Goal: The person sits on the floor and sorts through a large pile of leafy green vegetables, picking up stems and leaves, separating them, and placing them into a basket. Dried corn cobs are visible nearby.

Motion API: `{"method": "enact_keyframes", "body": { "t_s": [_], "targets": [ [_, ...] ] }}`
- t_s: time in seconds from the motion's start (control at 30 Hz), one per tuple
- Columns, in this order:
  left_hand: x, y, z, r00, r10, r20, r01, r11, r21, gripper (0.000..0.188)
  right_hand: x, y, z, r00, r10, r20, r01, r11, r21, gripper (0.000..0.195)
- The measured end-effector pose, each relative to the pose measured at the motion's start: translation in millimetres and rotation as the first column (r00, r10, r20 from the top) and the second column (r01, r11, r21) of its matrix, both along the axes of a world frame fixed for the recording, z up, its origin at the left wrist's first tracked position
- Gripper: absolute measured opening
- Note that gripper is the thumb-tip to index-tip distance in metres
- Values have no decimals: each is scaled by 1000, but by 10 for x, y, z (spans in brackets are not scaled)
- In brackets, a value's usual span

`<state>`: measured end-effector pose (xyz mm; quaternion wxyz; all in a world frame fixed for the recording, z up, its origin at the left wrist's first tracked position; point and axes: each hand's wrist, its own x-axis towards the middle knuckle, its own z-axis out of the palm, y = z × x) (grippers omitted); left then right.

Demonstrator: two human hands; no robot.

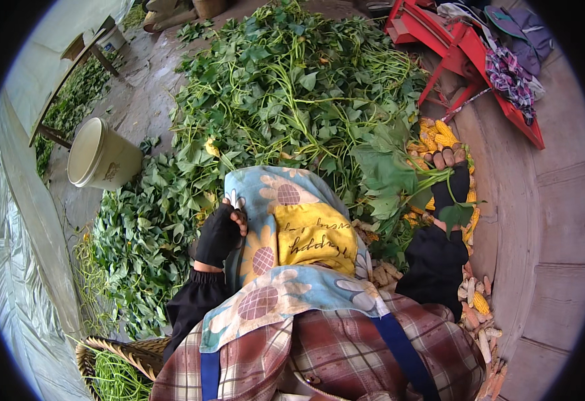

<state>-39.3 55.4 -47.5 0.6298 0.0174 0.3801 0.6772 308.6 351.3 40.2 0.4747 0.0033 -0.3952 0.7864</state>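
Note:
My right hand (448, 180), in a black fingerless glove, grips a bunch of green leafy stems (388, 173) over yellow corn cobs (429, 135) on the right. Its broad leaves hang leftward, above a large heap of leafy vines (292, 100). My left hand (222, 233), gloved the same way, rests against the flowered apron (262, 240) over my lap. Its fingers are curled and nothing shows in them. A smaller pile of green leaves (137, 245) lies on the floor left of that hand.
A pale plastic bucket (109, 155) leans on its side at left. A woven basket (117, 346) holds thin green stems (122, 376). Red metal equipment (453, 55) carries clothing (513, 75) at upper right. Bare corncobs (483, 346) lie along the wooden wall (518, 225); plastic sheeting (21, 280) hangs left.

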Motion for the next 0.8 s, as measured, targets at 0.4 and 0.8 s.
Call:
{"method": "enact_keyframes", "body": {
  "t_s": [0.4, 0.8],
  "targets": [
    [263, 194, 122, 899, 5, -438, -129, 959, -253, 19, -792, 631, -1621, 386, 178, 905, 223, 934, -279, 13],
    [356, -1, 198, 821, 119, -558, -373, 852, -367, 28, -1932, 1175, -2517, 729, 101, 677, 365, 779, -509, 20]
  ]
}}
